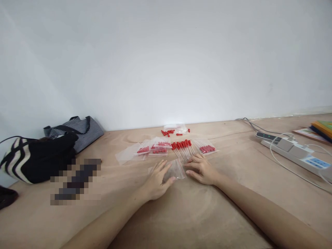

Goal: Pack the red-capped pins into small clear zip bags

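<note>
On the table before me, a flat clear zip bag (176,170) lies with its zip edge toward the right. My left hand (158,181) rests on the bag's left part, fingers spread and thumb apart. Palm down, my right hand (200,169) sits by the zip edge, its fingers loosely bent and thumb apart, holding nothing visible. Its fingertips are at the lower ends of a row of clear droppers with red bulbs (181,144); whether they touch is unclear. Filled zip bags with red bulbs (159,150) lie left of the row, and another filled bag (207,148) lies right.
Loose red bulbs (168,132) and a clear bag (174,127) lie near the wall. At left are a striped bag (89,129), a black-and-white bag (49,159) and a pixelated dark object (77,180). A power strip (298,157) with cables and books (321,129) occupy the right.
</note>
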Demonstrator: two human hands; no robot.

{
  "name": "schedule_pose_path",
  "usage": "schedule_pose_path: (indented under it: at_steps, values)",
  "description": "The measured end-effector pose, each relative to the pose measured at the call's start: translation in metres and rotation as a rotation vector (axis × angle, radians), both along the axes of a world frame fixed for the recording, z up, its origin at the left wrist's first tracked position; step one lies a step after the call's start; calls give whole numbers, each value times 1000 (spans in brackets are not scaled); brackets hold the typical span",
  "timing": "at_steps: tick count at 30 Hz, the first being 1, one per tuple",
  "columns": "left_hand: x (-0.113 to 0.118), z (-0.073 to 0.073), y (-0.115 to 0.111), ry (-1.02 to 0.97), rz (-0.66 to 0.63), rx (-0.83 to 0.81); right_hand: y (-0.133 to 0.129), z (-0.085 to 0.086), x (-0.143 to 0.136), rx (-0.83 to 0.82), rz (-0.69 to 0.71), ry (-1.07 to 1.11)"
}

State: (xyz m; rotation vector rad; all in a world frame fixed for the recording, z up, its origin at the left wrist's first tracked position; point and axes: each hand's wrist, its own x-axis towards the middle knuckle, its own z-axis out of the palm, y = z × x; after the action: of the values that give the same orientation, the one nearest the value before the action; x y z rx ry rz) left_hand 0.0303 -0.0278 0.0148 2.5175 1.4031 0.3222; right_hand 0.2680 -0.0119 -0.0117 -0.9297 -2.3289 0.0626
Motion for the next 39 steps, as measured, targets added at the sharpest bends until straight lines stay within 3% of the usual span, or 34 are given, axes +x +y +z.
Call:
schedule_pose_path:
  at_steps: [4,13,20,24,31,39]
  values:
    - [3,-8,-5,72,-117,-18,-4,6,-1,-49,78,-58]
    - [-12,-3,-5,55,-250,-44,-15,9,-14,-102,372,-77]
    - [-13,-1,-7,19,-263,-58,-16,5,-14,-131,322,-102]
    - [-15,-4,-6,-7,-250,-53,-14,5,-14,-147,367,-94]
    - [-17,-5,-4,-36,-254,-38,-18,11,-19,-138,381,-245]
    - [-23,-6,-2,-65,-234,-90,-18,13,-18,-200,410,-157]
